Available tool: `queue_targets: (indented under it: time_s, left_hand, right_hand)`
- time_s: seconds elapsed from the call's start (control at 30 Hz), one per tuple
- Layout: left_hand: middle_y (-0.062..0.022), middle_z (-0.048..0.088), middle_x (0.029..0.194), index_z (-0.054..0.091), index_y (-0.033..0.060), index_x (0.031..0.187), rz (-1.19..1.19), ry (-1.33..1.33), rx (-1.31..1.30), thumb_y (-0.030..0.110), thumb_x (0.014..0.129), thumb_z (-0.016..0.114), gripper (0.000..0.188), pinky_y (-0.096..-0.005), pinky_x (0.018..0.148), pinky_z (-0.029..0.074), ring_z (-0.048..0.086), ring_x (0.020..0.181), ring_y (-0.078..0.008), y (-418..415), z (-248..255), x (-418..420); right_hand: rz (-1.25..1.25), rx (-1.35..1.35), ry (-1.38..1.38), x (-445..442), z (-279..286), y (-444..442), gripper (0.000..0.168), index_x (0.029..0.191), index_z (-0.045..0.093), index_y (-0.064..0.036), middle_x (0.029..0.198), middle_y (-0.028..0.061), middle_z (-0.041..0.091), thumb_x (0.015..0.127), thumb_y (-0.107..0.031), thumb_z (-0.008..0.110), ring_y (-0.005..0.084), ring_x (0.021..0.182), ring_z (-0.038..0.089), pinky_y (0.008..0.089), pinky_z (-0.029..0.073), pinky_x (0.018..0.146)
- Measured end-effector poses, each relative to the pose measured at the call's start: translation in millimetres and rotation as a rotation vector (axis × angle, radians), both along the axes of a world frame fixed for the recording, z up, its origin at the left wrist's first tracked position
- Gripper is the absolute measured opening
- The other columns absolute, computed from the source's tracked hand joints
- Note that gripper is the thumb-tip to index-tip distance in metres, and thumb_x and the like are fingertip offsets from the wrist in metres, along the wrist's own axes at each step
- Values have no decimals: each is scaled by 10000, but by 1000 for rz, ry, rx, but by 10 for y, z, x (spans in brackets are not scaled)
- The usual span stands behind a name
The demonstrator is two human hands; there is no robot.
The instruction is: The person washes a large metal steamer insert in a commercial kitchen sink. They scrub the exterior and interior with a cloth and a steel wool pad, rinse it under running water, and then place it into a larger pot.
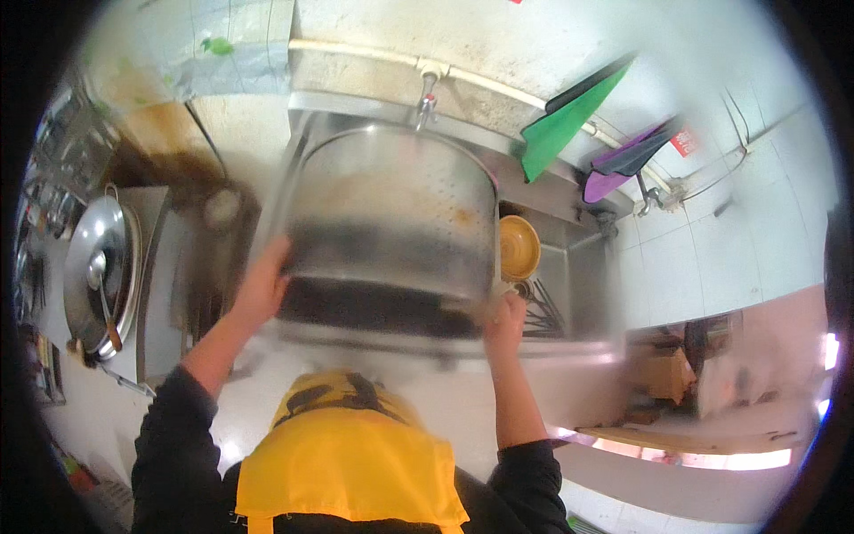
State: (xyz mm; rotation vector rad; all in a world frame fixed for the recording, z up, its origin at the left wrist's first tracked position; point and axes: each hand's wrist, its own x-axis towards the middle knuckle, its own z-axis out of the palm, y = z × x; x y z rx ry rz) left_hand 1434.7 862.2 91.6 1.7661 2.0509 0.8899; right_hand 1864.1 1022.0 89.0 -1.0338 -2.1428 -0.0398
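A large, wide stainless-steel pot (393, 193) stands tilted over the left part of a metal sink (550, 267). Brownish marks and droplet-like specks show on its grey surface, and a dark band runs along its lower side. My left hand (270, 284) grips the pot's left side. At the lower right side, my right hand (507, 317) is closed on its edge or handle; blur hides which. Just above the pot's far edge is a wall tap (427, 103). Right of the pot, an orange-yellow round bowl (520, 247) sits in the sink.
Several dark thin utensils (544, 304) lie in the sink near my right hand. At left, a wok (100, 274) holds a ladle (100, 280). Green (567, 123) and purple (617, 170) cloths hang from the wall pipe (494, 80). Another tap (647, 195) is at right.
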Motion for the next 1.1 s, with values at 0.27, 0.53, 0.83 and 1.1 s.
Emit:
queue_targets:
  time_s: [0.27, 0.53, 0.83, 1.1]
  left_hand:
    - [-69, 460, 1440, 555, 150, 1299, -412, 498, 143, 200, 714, 778, 628, -520, 1120, 302, 381, 1369, -304, 698, 1088, 1258]
    - [-113, 442, 1473, 507, 136, 1378, -232, 380, 173, 31, 789, 657, 616, -462, 1133, 314, 400, 1374, -312, 390, 543, 592]
    - [-131, 480, 1448, 419, 118, 1459, 323, -144, -50, -23, 965, 415, 513, -325, 1087, 352, 466, 1330, -228, -57, -86, 300]
    - [-125, 541, 1375, 489, 39, 1384, 541, -61, 73, -148, 803, 439, 612, -320, 1055, 387, 543, 1240, -249, -158, 157, 497]
  right_hand:
    - [235, 12, -12, -543, 664, -197, 190, 874, 635, -105, 926, 90, 578, 698, -46, 677, 330, 886, 547, 423, 483, 732]
    - [257, -95, 104, -308, 226, -20, 308, 911, 647, -107, 978, 96, 573, 614, -36, 686, 351, 920, 550, 436, 484, 777]
    - [23, -344, 94, 411, -472, 194, 458, 1089, 573, -32, 1108, 175, 544, 657, 6, 718, 393, 1058, 518, 445, 454, 896]
    - [150, -654, -55, 582, 2, 306, 407, 1057, 580, -46, 1047, 178, 564, 687, -62, 746, 392, 1002, 547, 427, 471, 830]
